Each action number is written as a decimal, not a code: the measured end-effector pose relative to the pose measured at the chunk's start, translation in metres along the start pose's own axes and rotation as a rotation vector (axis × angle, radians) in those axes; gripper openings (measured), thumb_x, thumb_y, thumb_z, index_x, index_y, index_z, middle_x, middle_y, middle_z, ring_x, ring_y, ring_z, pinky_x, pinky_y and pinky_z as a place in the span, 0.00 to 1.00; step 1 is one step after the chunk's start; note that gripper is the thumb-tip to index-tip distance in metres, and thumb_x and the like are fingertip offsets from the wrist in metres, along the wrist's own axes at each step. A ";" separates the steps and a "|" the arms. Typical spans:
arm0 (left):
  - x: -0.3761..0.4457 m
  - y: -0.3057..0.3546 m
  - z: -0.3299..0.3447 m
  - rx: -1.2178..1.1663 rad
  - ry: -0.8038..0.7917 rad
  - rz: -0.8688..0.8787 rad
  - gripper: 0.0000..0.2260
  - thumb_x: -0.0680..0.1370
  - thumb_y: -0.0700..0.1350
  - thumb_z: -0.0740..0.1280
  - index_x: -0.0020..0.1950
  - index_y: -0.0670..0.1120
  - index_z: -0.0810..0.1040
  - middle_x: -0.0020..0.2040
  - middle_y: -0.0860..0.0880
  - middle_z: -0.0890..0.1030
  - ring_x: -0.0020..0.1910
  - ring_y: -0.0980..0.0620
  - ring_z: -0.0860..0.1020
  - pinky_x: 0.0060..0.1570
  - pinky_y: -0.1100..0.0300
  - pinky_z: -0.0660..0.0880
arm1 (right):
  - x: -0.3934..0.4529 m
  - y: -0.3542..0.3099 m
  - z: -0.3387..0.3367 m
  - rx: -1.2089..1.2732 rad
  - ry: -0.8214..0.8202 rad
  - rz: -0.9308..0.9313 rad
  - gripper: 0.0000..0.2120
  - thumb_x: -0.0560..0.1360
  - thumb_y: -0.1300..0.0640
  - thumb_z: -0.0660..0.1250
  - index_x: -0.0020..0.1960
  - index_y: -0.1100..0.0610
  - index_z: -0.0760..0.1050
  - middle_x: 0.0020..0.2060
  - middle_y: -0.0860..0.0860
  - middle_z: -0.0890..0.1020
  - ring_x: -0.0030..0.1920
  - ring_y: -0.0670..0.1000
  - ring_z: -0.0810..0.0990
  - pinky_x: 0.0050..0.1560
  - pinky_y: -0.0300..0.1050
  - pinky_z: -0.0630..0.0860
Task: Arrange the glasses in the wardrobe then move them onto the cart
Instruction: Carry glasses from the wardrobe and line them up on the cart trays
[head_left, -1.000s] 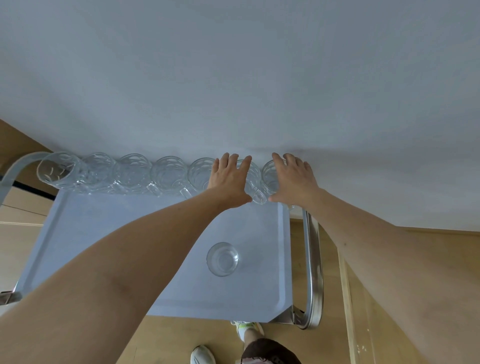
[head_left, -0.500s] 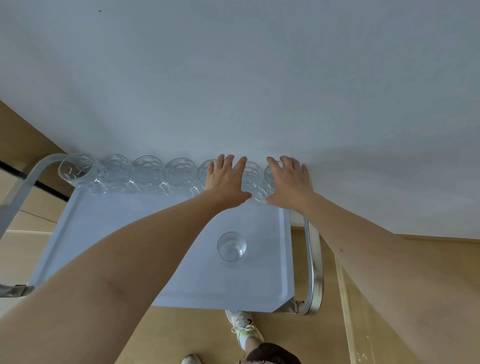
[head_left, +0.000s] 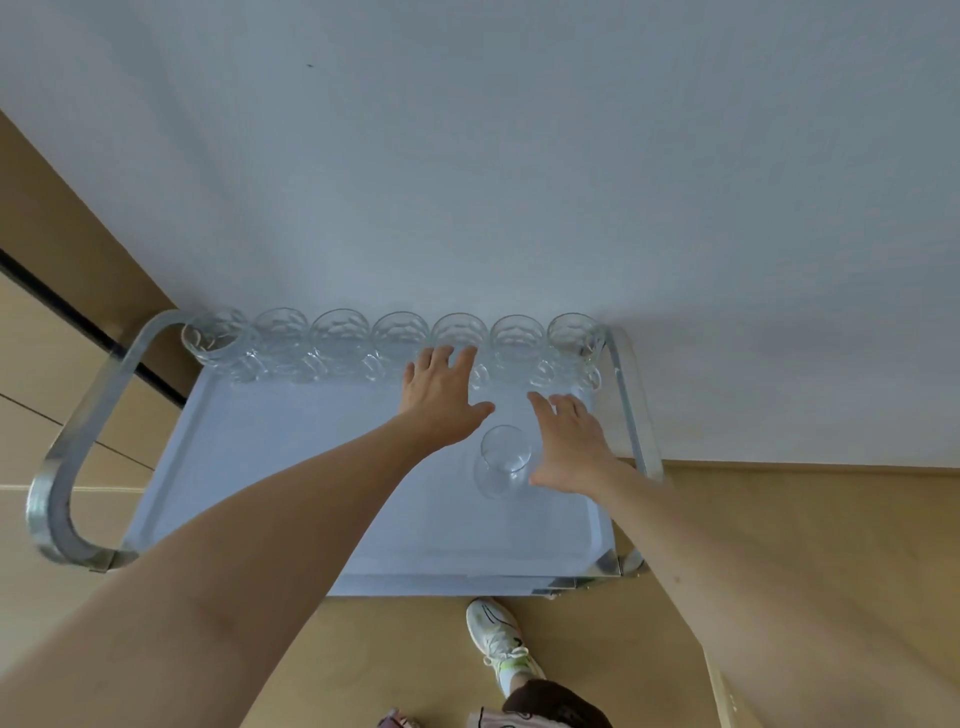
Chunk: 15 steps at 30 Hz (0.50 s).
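Several clear faceted glasses (head_left: 340, 340) with handles stand in one row along the far edge of the cart's pale blue tray (head_left: 291, 467), against the white wall. A single glass (head_left: 503, 460) stands apart nearer the front, right of the middle. My left hand (head_left: 441, 400) hovers flat with straight fingers, its fingertips at the row. My right hand (head_left: 569, 441) is spread open just right of the single glass and a little short of the row. Neither hand holds anything.
The cart has a chrome loop handle (head_left: 67, 467) on the left and a chrome rail (head_left: 631, 410) on the right. A white wall (head_left: 493, 182) rises right behind it. Wooden floor and my white shoe (head_left: 498, 639) lie below the cart's front edge.
Both hands have drawn back from the right end of the row, the right hand farther, ending beside the single glass. The view has tilted down.
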<state>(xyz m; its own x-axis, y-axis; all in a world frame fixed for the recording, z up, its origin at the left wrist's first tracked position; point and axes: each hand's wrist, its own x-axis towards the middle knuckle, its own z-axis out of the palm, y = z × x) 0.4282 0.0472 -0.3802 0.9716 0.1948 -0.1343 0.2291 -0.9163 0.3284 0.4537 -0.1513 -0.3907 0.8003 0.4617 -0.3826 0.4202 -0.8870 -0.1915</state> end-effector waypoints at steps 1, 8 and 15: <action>-0.006 -0.002 0.002 -0.002 -0.009 -0.002 0.37 0.76 0.60 0.69 0.80 0.51 0.58 0.78 0.42 0.62 0.79 0.40 0.55 0.77 0.42 0.54 | -0.004 -0.003 0.006 0.015 -0.017 0.003 0.53 0.68 0.54 0.76 0.81 0.53 0.45 0.78 0.58 0.56 0.79 0.60 0.51 0.77 0.56 0.58; -0.037 -0.018 0.015 0.006 -0.063 -0.038 0.37 0.76 0.54 0.71 0.80 0.50 0.57 0.79 0.42 0.60 0.79 0.40 0.54 0.77 0.45 0.54 | -0.013 -0.021 0.027 0.338 0.010 0.068 0.63 0.62 0.47 0.84 0.82 0.54 0.45 0.76 0.55 0.63 0.77 0.58 0.60 0.72 0.54 0.67; -0.050 -0.031 0.023 0.014 -0.096 -0.057 0.39 0.75 0.53 0.73 0.80 0.51 0.56 0.79 0.42 0.59 0.79 0.40 0.53 0.77 0.45 0.54 | -0.008 -0.029 0.043 0.634 0.088 0.153 0.51 0.64 0.54 0.83 0.79 0.53 0.58 0.74 0.54 0.69 0.72 0.55 0.69 0.65 0.49 0.73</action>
<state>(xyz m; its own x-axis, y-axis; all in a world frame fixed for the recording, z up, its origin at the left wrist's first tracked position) 0.3709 0.0579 -0.4050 0.9466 0.2130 -0.2420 0.2826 -0.9096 0.3047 0.4170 -0.1295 -0.4215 0.8746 0.3045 -0.3774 -0.0134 -0.7628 -0.6465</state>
